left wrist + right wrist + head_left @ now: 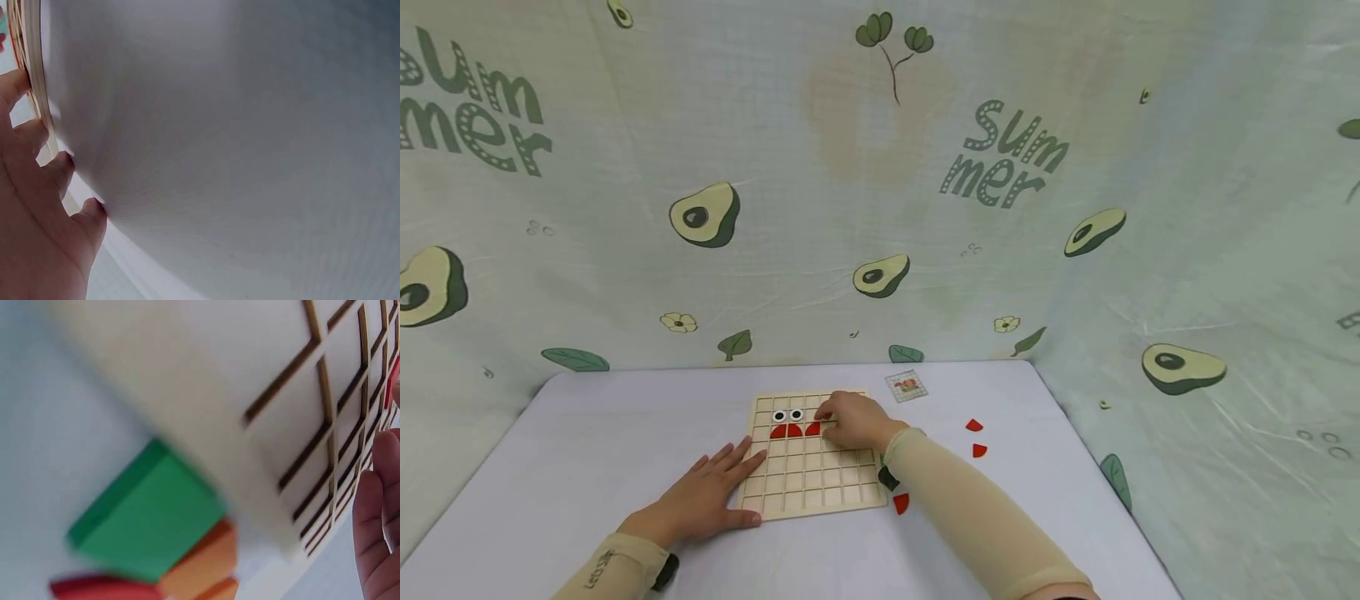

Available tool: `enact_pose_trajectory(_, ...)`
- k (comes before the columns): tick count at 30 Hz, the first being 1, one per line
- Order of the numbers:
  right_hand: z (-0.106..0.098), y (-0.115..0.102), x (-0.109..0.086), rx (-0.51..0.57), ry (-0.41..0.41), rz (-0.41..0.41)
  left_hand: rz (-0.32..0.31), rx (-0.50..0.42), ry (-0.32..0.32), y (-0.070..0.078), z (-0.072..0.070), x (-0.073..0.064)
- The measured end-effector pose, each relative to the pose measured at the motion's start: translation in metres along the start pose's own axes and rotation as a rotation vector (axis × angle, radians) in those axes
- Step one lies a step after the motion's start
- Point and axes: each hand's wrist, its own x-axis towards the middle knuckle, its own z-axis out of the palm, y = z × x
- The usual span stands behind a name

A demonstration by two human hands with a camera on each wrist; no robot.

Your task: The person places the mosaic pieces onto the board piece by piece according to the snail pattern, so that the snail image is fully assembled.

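A pale wooden grid board [805, 497] lies on the white table. Two eye tiles [779, 416] sit side by side in it, with red quarter-circle pieces [778, 432] in cells just below. My left hand [711, 492] is spread flat, its fingertips and thumb resting at the board's left edge; in the left wrist view its fingers [59, 172] reach the board's side. With bent fingers, my right hand [856, 421] pinches another red quarter-circle piece [812, 429] at a cell to the right of the other red ones. Its fingertips partly cover that piece.
Loose red pieces [974, 425] lie right of the board. Beside its right edge are a green block [147, 515] and orange pieces [197, 559], largely hidden by my right wrist in the head view. A picture card [906, 385] lies behind. Printed cloth [790, 208] rises behind the table.
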Motion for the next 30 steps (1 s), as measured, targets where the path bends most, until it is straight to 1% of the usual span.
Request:
enact_pose_trajectory(6,-0.015,0.019,-0.020,0.021,-0.017,0.041,-0.012,0.008,0.001,-0.001,0.002,0.001)
enact_pose_trajectory(10,-0.027,0.042,-0.038,0.031,-0.025,0.066,-0.008,0.006,0.002,0.001,0.001,0.000)
enact_pose_trajectory(15,-0.033,0.075,-0.060,0.022,-0.016,0.125,0.005,0.010,0.014,0.002,0.000,0.000)
enact_pose_trajectory(18,-0.036,0.088,-0.074,0.017,-0.007,0.159,0.005,0.004,0.011,0.003,-0.001,-0.001)
enact_pose_trajectory(22,-0.039,0.098,-0.088,0.044,-0.014,0.218,0.007,-0.003,0.008,0.002,-0.001,-0.001)
enact_pose_trajectory(25,-0.038,0.102,-0.093,0.078,-0.013,0.247,0.007,-0.002,0.010,0.001,-0.001,-0.001)
enact_pose_trajectory(28,-0.035,0.103,-0.092,0.095,-0.010,0.245,0.000,0.000,0.011,0.000,-0.001,-0.001)
enact_pose_trajectory(30,-0.033,0.103,-0.090,0.097,-0.009,0.230,0.009,-0.001,0.015,0.001,0.000,-0.001)
